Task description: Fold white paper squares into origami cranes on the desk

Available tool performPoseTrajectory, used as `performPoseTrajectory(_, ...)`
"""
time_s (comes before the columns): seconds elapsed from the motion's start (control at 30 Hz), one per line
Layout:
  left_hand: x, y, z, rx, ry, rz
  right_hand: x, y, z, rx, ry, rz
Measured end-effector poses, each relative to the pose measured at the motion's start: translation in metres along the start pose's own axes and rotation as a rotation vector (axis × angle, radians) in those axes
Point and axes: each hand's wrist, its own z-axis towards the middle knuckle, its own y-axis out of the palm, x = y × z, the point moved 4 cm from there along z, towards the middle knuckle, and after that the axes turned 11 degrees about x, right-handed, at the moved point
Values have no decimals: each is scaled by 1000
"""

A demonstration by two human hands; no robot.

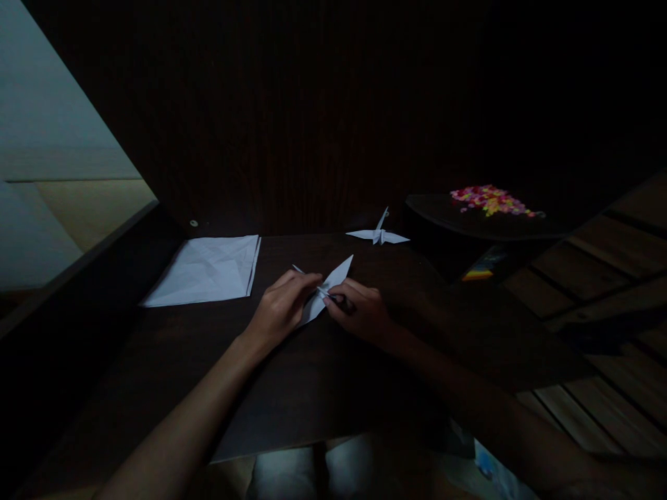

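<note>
Between my two hands is a white folded-paper origami piece (340,271), with one pointed end rising up and to the right and another part showing below my fingers. My left hand (285,300) is closed on its left side, the fingertips pressed at the middle fold. From the right, my right hand (359,305) pinches it near the same centre fold. A thin pale point sticks out above the left knuckles. The folds under my fingertips are partly hidden. Behind my hands stands a finished-looking white paper crane (379,236) with its wings spread.
White paper sheets (208,269) lie stacked at the left of the dark desk (281,389). At the right, a raised curved shelf (427,208) carries a heap of small pink, red and yellow pieces (492,200). A dark side panel (78,278) edges the left, and slatted wood (604,410) lies at the right.
</note>
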Motion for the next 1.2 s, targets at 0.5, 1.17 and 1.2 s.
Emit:
performPoseTrajectory(0.5, -1, -10, 3, 246, 43, 260, 19, 1, 3, 171, 132, -122)
performPoseTrajectory(1.17, -14, 2, -9, 124, 23, 203, 93, 42, 54, 159, 524, -455)
performPoseTrajectory(1.2, -14, 3, -9, 120, 21, 204, 96, 43, 55, 158, 550, -469)
